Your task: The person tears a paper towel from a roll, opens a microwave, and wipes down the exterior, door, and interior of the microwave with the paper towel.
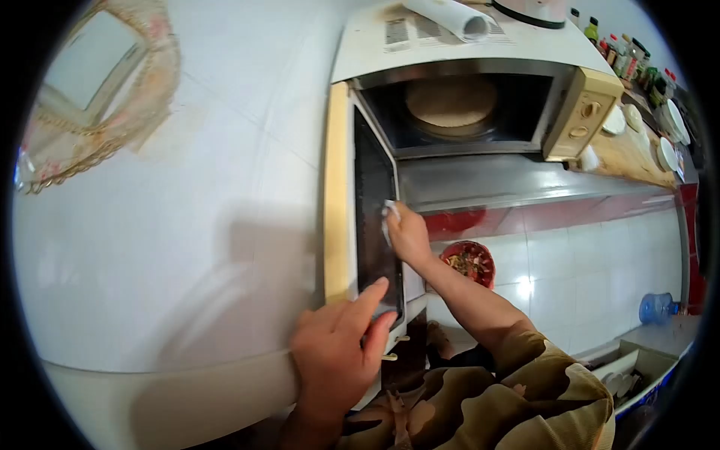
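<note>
A microwave oven (580,112) stands with its door (339,187) swung wide open toward me. Pressed near the dark inner side of that door is a white tissue or cloth (389,210), with my right hand (409,236) closed around it. My left hand (337,345) is at the near end of the door, index finger and thumb apart, holding nothing that I can see. Whether its fingertips touch the door is unclear. A round turntable plate (451,101) lies inside the cavity.
A paper roll (454,16) lies on the microwave's top. Right of it, a cutting board (626,157) and several bottles (630,60) sit on the counter. Below, a red bin with scraps (469,262) and a blue water jug (658,308) stand on the tiled floor.
</note>
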`<state>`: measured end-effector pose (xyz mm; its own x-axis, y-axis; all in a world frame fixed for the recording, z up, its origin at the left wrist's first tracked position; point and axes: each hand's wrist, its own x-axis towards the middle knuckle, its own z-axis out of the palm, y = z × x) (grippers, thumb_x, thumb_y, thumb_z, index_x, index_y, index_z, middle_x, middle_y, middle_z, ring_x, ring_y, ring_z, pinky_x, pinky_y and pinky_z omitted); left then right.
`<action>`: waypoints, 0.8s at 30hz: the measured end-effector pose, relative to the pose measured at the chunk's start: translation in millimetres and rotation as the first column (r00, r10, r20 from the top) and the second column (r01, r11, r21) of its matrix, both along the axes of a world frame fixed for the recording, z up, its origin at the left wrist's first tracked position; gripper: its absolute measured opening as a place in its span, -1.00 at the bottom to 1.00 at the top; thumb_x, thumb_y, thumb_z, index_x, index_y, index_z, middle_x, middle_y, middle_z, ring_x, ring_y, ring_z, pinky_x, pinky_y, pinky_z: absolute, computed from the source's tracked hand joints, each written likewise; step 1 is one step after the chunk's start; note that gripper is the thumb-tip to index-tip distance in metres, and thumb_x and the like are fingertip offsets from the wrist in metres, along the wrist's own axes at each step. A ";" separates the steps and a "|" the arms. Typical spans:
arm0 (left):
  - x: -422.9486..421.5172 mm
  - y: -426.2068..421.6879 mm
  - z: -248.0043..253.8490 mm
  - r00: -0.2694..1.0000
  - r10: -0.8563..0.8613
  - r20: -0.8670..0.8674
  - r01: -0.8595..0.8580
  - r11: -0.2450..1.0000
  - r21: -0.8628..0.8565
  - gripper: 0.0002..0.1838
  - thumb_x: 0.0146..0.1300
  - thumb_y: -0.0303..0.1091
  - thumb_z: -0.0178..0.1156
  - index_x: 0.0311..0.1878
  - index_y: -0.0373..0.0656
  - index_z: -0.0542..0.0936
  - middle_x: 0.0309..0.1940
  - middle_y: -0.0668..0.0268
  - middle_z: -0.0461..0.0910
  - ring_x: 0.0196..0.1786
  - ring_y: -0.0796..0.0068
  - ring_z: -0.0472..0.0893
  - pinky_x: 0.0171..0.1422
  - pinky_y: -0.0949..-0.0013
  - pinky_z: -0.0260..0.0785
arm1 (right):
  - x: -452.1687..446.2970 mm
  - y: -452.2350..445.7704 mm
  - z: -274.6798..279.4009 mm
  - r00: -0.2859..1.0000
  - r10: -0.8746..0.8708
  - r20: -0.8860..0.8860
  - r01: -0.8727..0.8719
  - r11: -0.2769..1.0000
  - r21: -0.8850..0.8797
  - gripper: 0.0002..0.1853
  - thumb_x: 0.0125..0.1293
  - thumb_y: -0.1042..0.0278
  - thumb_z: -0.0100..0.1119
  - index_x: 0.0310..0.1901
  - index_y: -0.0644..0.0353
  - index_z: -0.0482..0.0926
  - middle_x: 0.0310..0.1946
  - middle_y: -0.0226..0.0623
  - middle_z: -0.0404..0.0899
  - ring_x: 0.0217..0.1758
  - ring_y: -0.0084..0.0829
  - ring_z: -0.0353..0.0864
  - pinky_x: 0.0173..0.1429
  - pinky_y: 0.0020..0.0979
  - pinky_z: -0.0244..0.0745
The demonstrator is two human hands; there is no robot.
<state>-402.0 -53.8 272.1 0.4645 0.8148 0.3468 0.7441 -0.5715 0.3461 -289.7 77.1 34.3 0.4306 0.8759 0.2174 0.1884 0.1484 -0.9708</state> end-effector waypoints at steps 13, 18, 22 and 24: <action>2.4 -4.0 1.0 0.997 0.003 0.083 -0.001 1.000 -0.029 -0.62 0.02 -0.56 0.34 -0.01 -0.17 0.66 -0.57 0.30 0.49 -0.54 0.43 0.41 -0.43 0.40 0.22 | 3.7 7.6 -22.9 0.929 -0.079 0.361 0.137 0.981 -0.137 -0.72 0.35 0.14 -0.02 -0.31 0.18 0.54 -0.49 0.09 0.59 -0.39 0.13 0.60 -0.26 0.09 0.48; -0.5 0.1 -4.4 0.992 -0.092 0.082 0.084 0.992 0.092 -0.61 0.06 -0.57 0.30 0.02 -0.19 0.65 -0.60 0.29 0.44 -0.59 0.50 0.33 -0.47 0.42 0.16 | -26.0 -110.0 -0.8 0.977 0.195 -0.082 -0.205 0.967 -0.151 -0.80 0.36 0.24 -0.03 -0.19 0.16 0.52 -0.53 0.08 0.54 -0.43 0.15 0.55 -0.36 0.01 0.42; 2.4 -9.8 1.2 0.979 0.104 0.173 -0.087 0.991 -0.102 -0.59 0.16 -0.57 0.24 0.12 -0.21 0.54 -0.58 0.26 0.43 -0.56 0.41 0.41 -0.42 0.37 0.29 | -31.3 -120.7 96.1 0.945 0.260 -0.201 -0.218 0.954 0.207 -0.80 0.38 0.28 -0.03 -0.23 0.24 0.50 -0.57 0.08 0.49 -0.46 0.14 0.52 -0.39 -0.09 0.40; 1.9 -11.4 -0.9 0.974 0.084 0.209 -0.076 0.996 -0.047 -0.57 0.19 -0.57 0.22 0.16 -0.21 0.50 -0.59 0.27 0.41 -0.57 0.43 0.39 -0.42 0.39 0.29 | -25.0 -79.0 110.0 0.986 0.155 -0.064 -0.130 0.947 0.293 -0.81 0.37 0.30 -0.01 -0.26 0.26 0.49 -0.59 0.07 0.47 -0.47 0.13 0.52 -0.41 -0.15 0.41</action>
<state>-400.0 -65.2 271.2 0.3171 0.8611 0.3975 0.6950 -0.4962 0.5204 -314.7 -1.9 144.3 0.3341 0.8355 0.4362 0.0634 0.4418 -0.8949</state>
